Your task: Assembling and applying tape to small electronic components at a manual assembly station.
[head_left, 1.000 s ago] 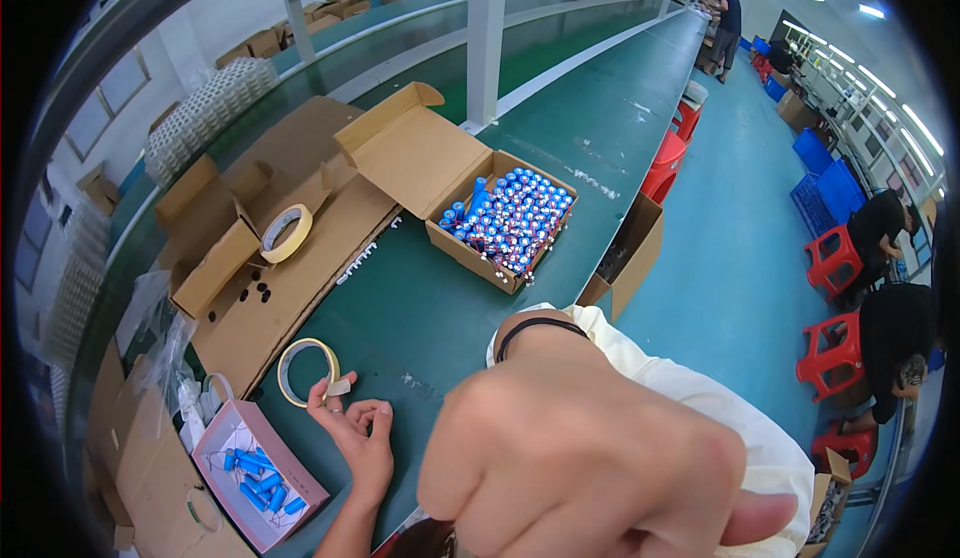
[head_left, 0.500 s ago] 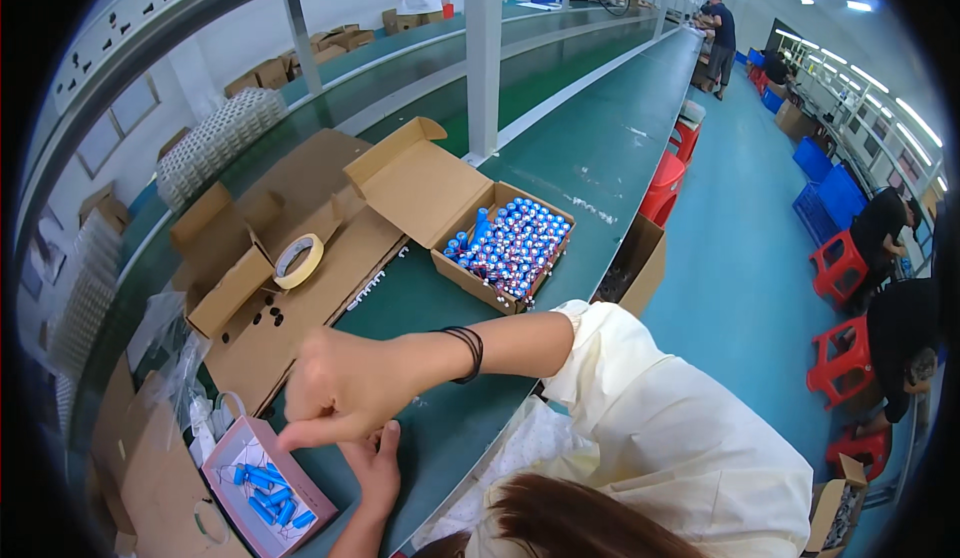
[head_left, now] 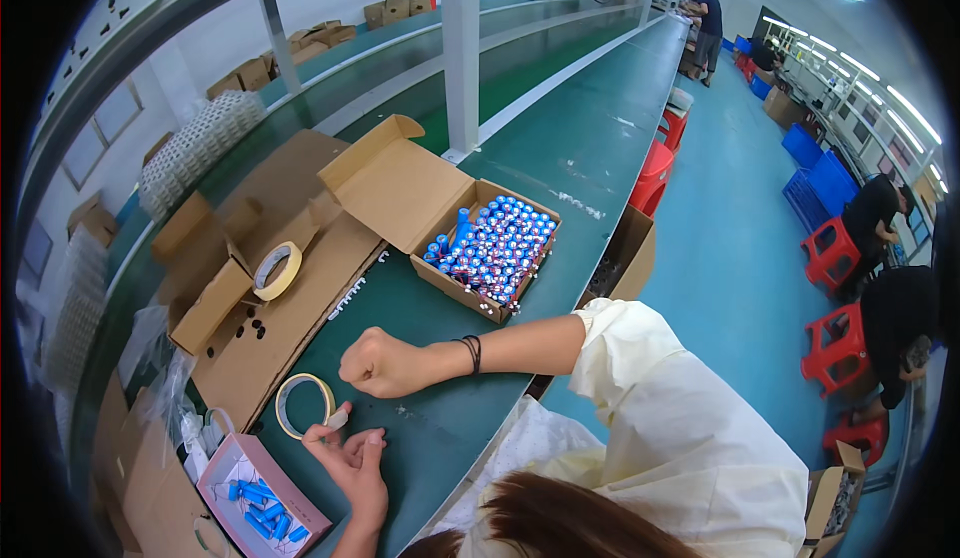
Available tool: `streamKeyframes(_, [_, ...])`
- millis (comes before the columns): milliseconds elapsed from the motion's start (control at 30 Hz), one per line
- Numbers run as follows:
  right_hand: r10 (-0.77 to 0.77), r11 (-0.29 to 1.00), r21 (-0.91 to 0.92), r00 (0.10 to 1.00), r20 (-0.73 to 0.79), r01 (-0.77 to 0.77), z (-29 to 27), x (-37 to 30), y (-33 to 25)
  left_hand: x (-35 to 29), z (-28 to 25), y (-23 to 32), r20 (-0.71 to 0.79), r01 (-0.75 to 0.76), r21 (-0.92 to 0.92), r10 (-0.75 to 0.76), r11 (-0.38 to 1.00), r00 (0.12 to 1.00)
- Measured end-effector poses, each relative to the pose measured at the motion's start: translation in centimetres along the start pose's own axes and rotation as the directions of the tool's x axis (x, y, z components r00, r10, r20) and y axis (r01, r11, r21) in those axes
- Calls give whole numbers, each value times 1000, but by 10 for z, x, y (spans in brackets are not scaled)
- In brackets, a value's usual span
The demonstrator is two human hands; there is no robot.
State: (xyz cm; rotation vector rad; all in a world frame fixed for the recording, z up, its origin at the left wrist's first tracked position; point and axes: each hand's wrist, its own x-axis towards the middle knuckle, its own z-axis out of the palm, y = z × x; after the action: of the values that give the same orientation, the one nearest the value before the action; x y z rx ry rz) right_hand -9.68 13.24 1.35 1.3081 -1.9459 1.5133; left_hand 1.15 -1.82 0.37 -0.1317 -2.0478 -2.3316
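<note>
My left hand (head_left: 348,455) rests on the green bench at the lower left, its fingertips pinching the loose end of a flat tape roll (head_left: 291,420) that lies just above it. My right hand (head_left: 383,363) is a closed fist resting on the bench just right of the roll; nothing shows in it. A dark band sits on its wrist, and a cream sleeve covers the arm. A small pink box (head_left: 300,521) with several blue cells lies left of my left hand. An open cardboard box (head_left: 455,293) full of blue cylindrical cells stands beyond my right hand.
Flattened cardboard (head_left: 305,303) with a second tape roll (head_left: 277,270) and small dark bits lies at the left. Plastic bags sit at the lower left. A white post (head_left: 461,53) rises behind the box. Red stools (head_left: 838,346) and other people are along the aisle on the right.
My right hand has dropped from close to the camera to the bench; it passed over my left hand and now rests as a fist beside the tape roll.
</note>
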Motion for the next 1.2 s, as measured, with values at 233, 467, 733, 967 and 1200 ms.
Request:
streamKeyframes(233, [52,996,-64,984,-168,-64,2,-2,1,1,-2,-4,-23,-36,47,37,998,999])
streamKeyframes(467, [236,972,38,951,-199,-233,-1,1,-1,0,-2,-2,-35,-89,23,89,996,995])
streamKeyframes(733, [309,944,-44,923,-228,-327,-4,3,10,0,-5,0,28,-233,149,231,961,972])
streamKeyframes(967, [310,938,-36,880,-359,-345,-13,8,12,0,-5,3,79,-112,101,105,988,991])
streamKeyframes(1200, [151,954,-152,854,-498,-257,-34,17,-2,0,-9,-3,50,-68,115,62,991,997])
